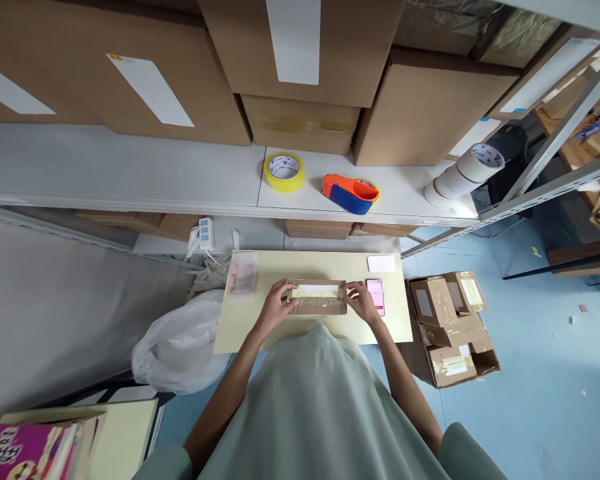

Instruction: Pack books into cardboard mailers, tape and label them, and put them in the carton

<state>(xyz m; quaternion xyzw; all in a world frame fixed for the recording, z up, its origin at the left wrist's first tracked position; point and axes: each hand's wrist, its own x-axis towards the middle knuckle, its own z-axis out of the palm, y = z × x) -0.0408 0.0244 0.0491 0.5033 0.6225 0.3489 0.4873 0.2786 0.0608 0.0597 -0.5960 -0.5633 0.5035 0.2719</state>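
A small flat cardboard box [310, 309] lies on the pale yellow table [300, 264], its top crossed by shiny clear tape and carrying a white label [315, 291]. My left hand [277, 305] grips the box's left end, fingers on the upper corner and thumb lower down. At the opposite end, my right hand [362, 303] is closed on the right edge with bent fingers. Just right of that hand lies a phone [375, 295] with a pink lit screen. A white paper slip [381, 264] rests above the phone.
On the shelf [205, 170] sit a yellow tape roll [284, 172], an orange-and-blue tape dispenser [349, 193] and stacked white rolls [463, 175]. Large cartons [310, 123] stand behind. A carton of small boxes [453, 330] is at right, a white plastic bag [180, 343] at left.
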